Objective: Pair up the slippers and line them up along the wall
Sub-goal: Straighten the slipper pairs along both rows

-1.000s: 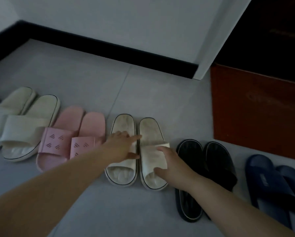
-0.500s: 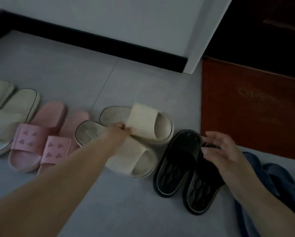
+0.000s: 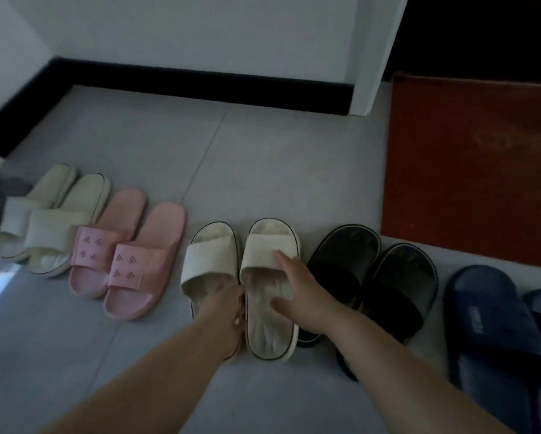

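Note:
Five pairs of slippers stand in a row on the grey floor, some way off the wall point(image 3: 200, 36). The middle pair is cream with dark-edged soles, straps toward the wall. My left hand point(image 3: 228, 305) grips the inner heel edge of the left cream slipper point(image 3: 211, 261). My right hand point(image 3: 300, 292) lies on the right cream slipper point(image 3: 267, 242), fingers on its strap, thumb on the footbed. The two cream slippers touch side by side. To their right stands the black pair point(image 3: 372, 270), partly hidden by my right forearm.
Left of the middle pair are a pink pair point(image 3: 128, 245) and another cream pair point(image 3: 53, 214). A blue pair point(image 3: 494, 314) is at the far right. A red-brown mat point(image 3: 469, 167) lies behind the black pair. A black baseboard point(image 3: 200, 83) runs along the wall.
The middle cream pair, turned sideways and overlapping half a second ago, now stands straight and side by side. My right hand has left the black slippers and come onto the right cream slipper.

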{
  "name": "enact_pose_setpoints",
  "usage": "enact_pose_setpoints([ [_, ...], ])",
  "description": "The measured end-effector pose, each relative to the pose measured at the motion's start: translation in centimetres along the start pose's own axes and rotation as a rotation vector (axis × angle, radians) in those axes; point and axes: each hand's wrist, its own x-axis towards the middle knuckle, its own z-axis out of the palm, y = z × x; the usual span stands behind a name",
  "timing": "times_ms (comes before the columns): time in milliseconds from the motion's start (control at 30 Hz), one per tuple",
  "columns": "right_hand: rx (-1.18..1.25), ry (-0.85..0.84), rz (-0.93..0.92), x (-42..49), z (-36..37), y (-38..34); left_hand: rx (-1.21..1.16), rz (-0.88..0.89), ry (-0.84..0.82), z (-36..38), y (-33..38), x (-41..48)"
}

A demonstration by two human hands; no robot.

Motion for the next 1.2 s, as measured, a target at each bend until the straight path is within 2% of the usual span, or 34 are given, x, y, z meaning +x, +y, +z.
enact_pose_setpoints([
  [100,0.046,0.062,-0.033,1.1,1.8,0.1,0.198,0.080,-0.005,-3.2,2.4,-1.8],
  [200,0.121,0.170,0.020,1.7,3.3,-1.1,0.381,0.194,-0.035,-5.2,7.9,-5.7],
  [333,0.149,0.226,0.107,1.5,3.5,-2.7,0.586,0.483,-0.010,-6.2,14.1,-11.8],
  [400,0.177,0.254,0.129,1.4,3.9,-3.9,0.680,0.549,0.000,-6.7,15.4,-12.5],
  [500,0.183,0.407,0.239,2.4,5.6,-5.2,0.939,0.582,0.043,-8.2,15.6,-9.0],
  [600,0.018,0.552,0.341,4.2,7.3,-3.5,1.063,0.520,-0.079,-9.4,13.9,-2.2],
  [700,-0.191,0.606,0.331,4.6,7.8,-1.1,1.282,0.607,-0.161,-9.8,13.8,3.6],
  [867,-0.331,0.685,0.480,2.4,8.7,-1.5,1.343,0.756,-0.274,-12.1,20.1,8.1],
  [967,-0.509,0.594,0.461,4.3,10.8,-4.2,1.144,0.809,-0.298,-13.7,24.3,10.5],
  [1067,-0.626,0.489,0.322,8.2,14.1,-8.0,1.094,0.797,-0.353,-14.6,25.0,12.9],
  [1200,-0.696,0.503,0.442,10.8,15.5,-9.5,1.130,0.791,-0.474,-15.8,24.2,14.3],
])
